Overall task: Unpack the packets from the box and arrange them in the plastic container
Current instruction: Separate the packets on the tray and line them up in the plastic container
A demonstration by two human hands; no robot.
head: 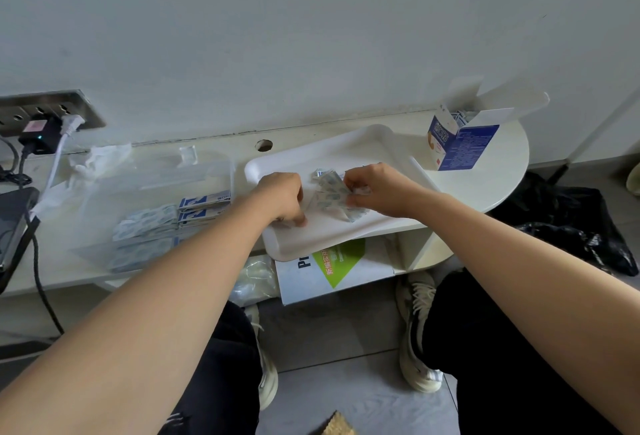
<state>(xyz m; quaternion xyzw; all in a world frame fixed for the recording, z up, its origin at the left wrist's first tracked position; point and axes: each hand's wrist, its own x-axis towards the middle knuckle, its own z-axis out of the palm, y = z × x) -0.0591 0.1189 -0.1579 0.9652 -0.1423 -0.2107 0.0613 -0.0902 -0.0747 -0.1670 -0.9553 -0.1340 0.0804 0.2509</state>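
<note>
A loose pile of small blue-and-white packets (pixel 330 194) lies on a white tray (pixel 349 152). My right hand (pixel 375 189) pinches packets at the right side of the pile. My left hand (pixel 284 197) has curled fingers pressing down on a packet at the pile's left edge. A clear plastic container (pixel 214 171) stands left of the tray with rows of packets (pixel 204 204) inside. The open blue-and-white box (pixel 460 142) stands upright at the back right of the table, with packets showing at its top.
A crumpled plastic wrapper (pixel 93 161) lies behind the container. A power strip (pixel 45 112) with plugs and cables is on the wall at left, a dark device (pixel 14 223) below it. A book (pixel 332 266) sits on the lower shelf. Black bag (pixel 571 223) on the floor.
</note>
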